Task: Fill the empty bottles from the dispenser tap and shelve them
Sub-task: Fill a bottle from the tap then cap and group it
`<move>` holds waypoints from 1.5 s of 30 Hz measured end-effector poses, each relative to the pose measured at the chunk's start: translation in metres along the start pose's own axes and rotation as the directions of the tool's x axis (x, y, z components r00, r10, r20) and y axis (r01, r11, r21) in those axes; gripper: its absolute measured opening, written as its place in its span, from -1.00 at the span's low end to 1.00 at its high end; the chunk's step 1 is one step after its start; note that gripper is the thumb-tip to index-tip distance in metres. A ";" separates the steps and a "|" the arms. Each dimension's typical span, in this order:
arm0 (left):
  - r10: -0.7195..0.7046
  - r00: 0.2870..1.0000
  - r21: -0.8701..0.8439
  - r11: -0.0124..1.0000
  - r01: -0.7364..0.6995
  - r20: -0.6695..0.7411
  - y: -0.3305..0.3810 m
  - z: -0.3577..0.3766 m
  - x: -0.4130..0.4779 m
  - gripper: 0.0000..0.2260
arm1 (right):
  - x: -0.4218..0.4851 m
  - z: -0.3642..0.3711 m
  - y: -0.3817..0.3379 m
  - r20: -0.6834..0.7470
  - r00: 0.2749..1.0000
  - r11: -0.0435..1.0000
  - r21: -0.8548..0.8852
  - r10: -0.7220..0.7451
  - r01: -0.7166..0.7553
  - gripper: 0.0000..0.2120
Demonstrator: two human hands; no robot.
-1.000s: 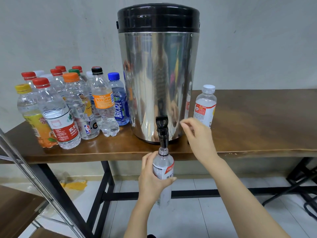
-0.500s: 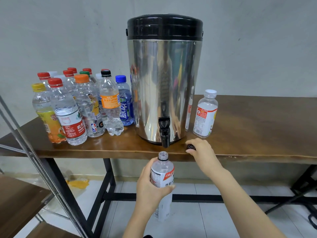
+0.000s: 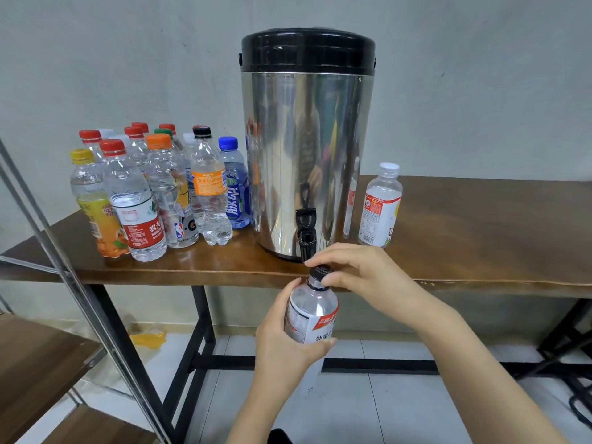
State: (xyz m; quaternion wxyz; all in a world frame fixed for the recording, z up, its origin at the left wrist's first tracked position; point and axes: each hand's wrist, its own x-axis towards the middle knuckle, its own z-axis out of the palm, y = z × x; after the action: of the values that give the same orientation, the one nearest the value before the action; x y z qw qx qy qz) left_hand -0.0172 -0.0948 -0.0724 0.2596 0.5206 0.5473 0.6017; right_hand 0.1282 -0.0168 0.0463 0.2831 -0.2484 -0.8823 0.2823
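The left hand [image 3: 285, 344] has its grip closed round the body of a clear bottle [image 3: 312, 310], fingers curled over the label. It holds the bottle in the air just below the front edge of the surface [image 3: 480, 235], at six o'clock from the tap [image 3: 306, 229]. The palm hides much of the label, and the bottle's lower end fades into the pale floor [image 3: 400, 395] behind it. How full the bottle is cannot be told.

The right hand [image 3: 362, 270] pinches the black cap [image 3: 320, 272] between thumb and fingertips on top of the bottle's neck. The fingers cover the cap's far side, so whether it is screwed on or only seated cannot be told. They also hide the tip of the tap.

The steel dispenser [image 3: 307, 155] stands on the surface, its reflections too smeared to read. At its nine o'clock is a cluster of capped bottles [image 3: 160, 193]; the rear ones show little more than their caps. At its three o'clock a white-capped bottle [image 3: 381, 206] stands alone. At seven o'clock of the view a metal shelf frame [image 3: 64, 283] is cut off by the edge, with only parts of its wooden boards visible.
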 end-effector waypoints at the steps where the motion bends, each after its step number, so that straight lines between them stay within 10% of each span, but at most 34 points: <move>1: 0.004 1.000 0.005 1.000 -0.004 -0.001 0.001 -0.001 -0.001 -0.19 | 0.001 0.000 -0.001 0.010 1.000 1.000 -0.025 -0.013 0.013 -0.73; 9: 0.021 1.000 0.051 0.998 -0.022 0.018 0.000 -0.008 -0.005 -0.18 | 0.012 0.007 -0.013 -0.026 0.985 0.879 -0.448 0.168 -0.161 -0.57; 14: 0.021 1.000 0.047 0.999 -0.021 -0.010 0.000 -0.017 -0.003 -0.19 | 0.015 0.003 -0.016 0.156 0.986 0.984 -0.176 0.065 -0.037 -0.66; 18: 0.002 1.000 0.063 0.998 -0.001 -0.018 -0.001 -0.025 -0.003 -0.18 | 0.024 0.014 -0.016 0.045 0.995 0.937 -0.342 0.093 -0.072 -0.65; 31: 0.024 0.994 0.085 0.996 -0.015 -0.110 -0.004 -0.067 0.005 -0.20 | 0.055 0.037 -0.029 0.197 0.980 0.990 -0.135 -0.001 0.028 -0.70; 36: 0.030 0.994 0.109 0.994 -0.018 -0.108 -0.007 -0.077 0.008 -0.17 | 0.066 0.044 -0.036 0.118 0.991 0.945 -0.327 0.067 -0.025 -0.71; 45: 0.055 0.974 0.104 0.994 -0.033 -0.221 -0.007 -0.084 0.021 -0.14 | 0.078 0.071 -0.037 -0.119 0.993 0.998 -0.058 0.017 -0.024 -0.78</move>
State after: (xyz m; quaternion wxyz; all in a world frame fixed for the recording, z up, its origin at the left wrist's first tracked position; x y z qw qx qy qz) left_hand -0.1025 -0.1072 -0.0595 0.1567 0.4739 0.5907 0.6340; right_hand 0.0163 -0.0222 0.0499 0.3245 -0.2820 -0.8694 0.2436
